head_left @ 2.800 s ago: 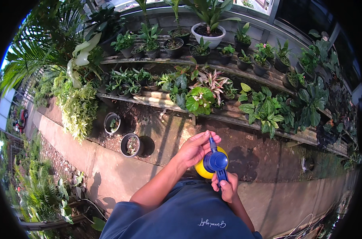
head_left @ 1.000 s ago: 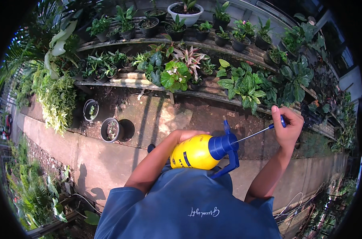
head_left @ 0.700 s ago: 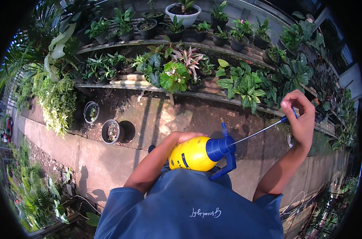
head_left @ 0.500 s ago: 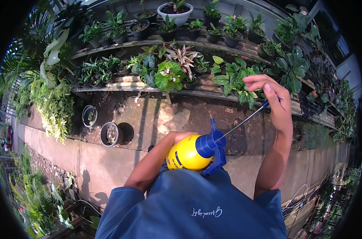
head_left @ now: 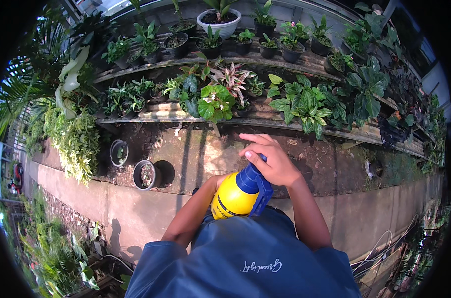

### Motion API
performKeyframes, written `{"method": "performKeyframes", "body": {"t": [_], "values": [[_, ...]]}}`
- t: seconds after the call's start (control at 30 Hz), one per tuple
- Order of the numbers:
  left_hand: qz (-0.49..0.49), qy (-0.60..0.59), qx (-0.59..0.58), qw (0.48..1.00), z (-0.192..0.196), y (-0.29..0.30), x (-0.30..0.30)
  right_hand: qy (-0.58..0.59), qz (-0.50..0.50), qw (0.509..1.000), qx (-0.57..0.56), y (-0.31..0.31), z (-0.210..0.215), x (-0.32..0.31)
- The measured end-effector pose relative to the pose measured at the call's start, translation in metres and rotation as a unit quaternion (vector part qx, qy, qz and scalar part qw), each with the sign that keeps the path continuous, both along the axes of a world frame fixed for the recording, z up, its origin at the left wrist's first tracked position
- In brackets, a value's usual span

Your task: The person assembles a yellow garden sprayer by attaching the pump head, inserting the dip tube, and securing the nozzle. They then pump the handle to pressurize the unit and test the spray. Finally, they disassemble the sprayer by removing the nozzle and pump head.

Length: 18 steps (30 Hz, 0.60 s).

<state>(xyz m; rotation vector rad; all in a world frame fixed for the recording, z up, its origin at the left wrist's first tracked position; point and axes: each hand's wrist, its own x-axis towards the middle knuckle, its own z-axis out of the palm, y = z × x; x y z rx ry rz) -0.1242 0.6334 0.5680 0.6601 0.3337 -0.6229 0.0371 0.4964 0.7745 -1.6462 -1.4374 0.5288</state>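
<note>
A yellow pump sprayer with a blue collar and trigger grip is held tilted against the front of my blue shirt. My left hand supports it from its far left side; most of those fingers are hidden behind the bottle. Over its top, my right hand is closed loosely on the blue pump handle, with the thumb bent and the other fingers reaching left. No pump rod shows between the hand and the collar. The nozzle is hidden behind the right hand.
Ahead, a tiered wooden plant rack carries many potted plants, among them a white-flowered plant and a large white pot. Two dark pots, a nearer one and a farther one, stand on the ground at left. A concrete strip runs beneath me.
My right hand has pushed the pump handle down and leftward, so the long metal rod has gone into the sprayer. The bottle stays in my left hand, and the view has shifted slightly.
</note>
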Motion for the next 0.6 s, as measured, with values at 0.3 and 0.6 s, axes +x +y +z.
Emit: {"method": "performKeyframes", "body": {"t": [0.3,0.6], "values": [[-0.048,-0.016,-0.027,0.998,0.004,0.017,0.018,0.184,0.143,0.972,0.029,-0.03,-0.023,0.027],[-0.059,0.02,0.003,0.998,0.021,0.015,0.025,-0.002,0.149,0.988,-0.031,-0.047,0.016,0.042]]}}
